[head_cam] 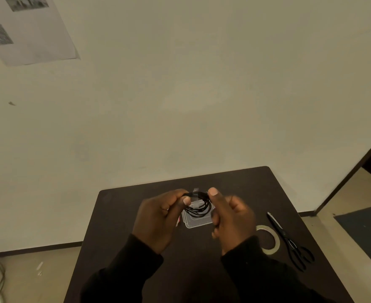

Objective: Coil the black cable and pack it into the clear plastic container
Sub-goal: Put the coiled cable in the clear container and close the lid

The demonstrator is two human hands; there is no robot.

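**Both hands on the coil, right above the container**

Here we are over the dark table [119, 226], and both hands are up off the surface with the black cable [198, 206] strung between them. It is wound into a small bundle of several loops, and that bundle hangs in the air between the 2 hands, not touching the table.

The left hand [158, 221] has its thumb and curled fingers pinched on the left end of the loops, thumbnail facing the camera. The right hand [232, 219] grips the right end, thumb pressed on top of the strands and pointing up, the other fingers folded in behind. The right hand looks slightly blurred. Both wrists come out of black sleeves [267, 278].

Directly under the coil, as the camera sees it, sits the clear plastic container [196, 223], lying flat on the table. Its near edge shows clearly below the loops; the rest is partly covered by cable and fingers, so whether a lid is on cannot be told. A small red-and-white scrap [178, 220] peeks out beside the left hand, too hidden to identify.

Off to the right on the table, a roll of tape [275, 243] lies flat, partly behind the right wrist. Just beyond it rest black scissors [289, 239], blades pointing away, handles toward the near edge, well apart from the container.

A pale wall [202, 95] rises behind the table, with a printed sheet [33, 31] at upper left.
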